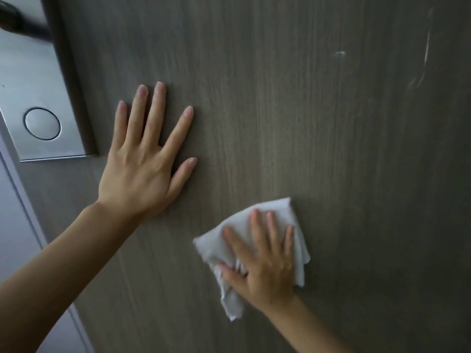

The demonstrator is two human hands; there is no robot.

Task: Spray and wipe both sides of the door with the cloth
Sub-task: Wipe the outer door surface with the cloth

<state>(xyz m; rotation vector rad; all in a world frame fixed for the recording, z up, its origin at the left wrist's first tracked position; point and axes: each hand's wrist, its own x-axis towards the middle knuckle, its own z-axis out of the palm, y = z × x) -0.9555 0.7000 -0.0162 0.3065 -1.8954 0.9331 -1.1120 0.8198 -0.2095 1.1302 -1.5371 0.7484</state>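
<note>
Head view is showing me the wiping step underway on one face of the grey wood-grain door (pixel 280 98). I am taking the metal lock plate (pixel 38 98) as my landmark. My left hand (pixel 142 169) is lying just right of the plate's lower end, fingers straight and spread, palm pressing flat on the door and grasping nothing. My right hand (pixel 265 261) is working further right and lower, fingers nearly straight, pressing the white cloth (pixel 280 212) against the panel; the thumb seems to be bunching a fold, though blur is hiding the detail. No spray bottle is showing. Faint pale streaks (pixel 425 52) are sitting far right of the plate and higher up, so I am judging the next strokes need to be travelling up and rightward, keeping pressure even. Above the plate, a dark lever handle (pixel 17 19) is jutting out, and the bracing hand is occupying unwiped surface.
</note>
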